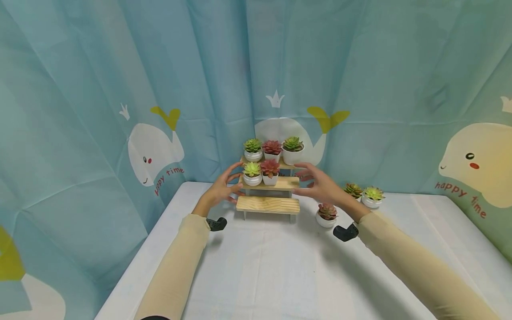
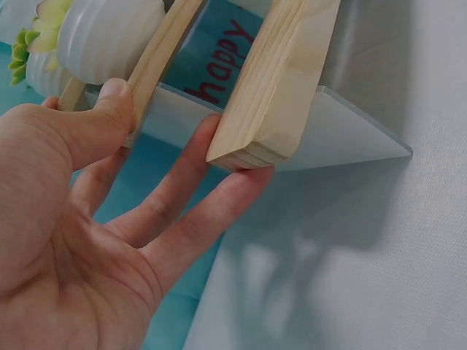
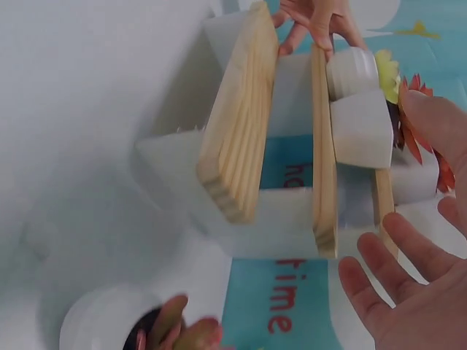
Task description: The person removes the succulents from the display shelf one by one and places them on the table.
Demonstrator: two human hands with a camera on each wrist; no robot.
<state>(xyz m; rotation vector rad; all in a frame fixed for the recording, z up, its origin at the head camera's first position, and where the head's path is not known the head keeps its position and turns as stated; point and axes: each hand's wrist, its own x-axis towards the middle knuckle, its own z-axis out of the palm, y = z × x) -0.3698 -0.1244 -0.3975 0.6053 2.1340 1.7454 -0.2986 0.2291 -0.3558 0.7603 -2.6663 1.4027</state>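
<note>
A three-step wooden stand (image 1: pixel 268 204) with clear side panels is between my two hands. My left hand (image 1: pixel 222 189) is at its left end; in the left wrist view the fingertips (image 2: pixel 248 182) touch the end of the lowest board, and the thumb lies by the middle board (image 2: pixel 149 87). My right hand (image 1: pixel 320 183) is spread beside the right end, fingers apart, holding nothing. On the middle board sit a light green succulent (image 1: pixel 252 174) and a red succulent (image 1: pixel 270 172). The top board bears a green succulent (image 1: pixel 253 150), a dark red one (image 1: pixel 272 151) and a larger green one (image 1: pixel 294 151).
Right of the stand, a reddish potted succulent (image 1: pixel 326 215) is on the white tabletop (image 1: pixel 280 266), below my right wrist. Two more succulents, a dark one (image 1: pixel 354 190) and a yellow-green one (image 1: pixel 373 197), stand farther right. A blue whale-print curtain (image 1: pixel 224 89) hangs behind.
</note>
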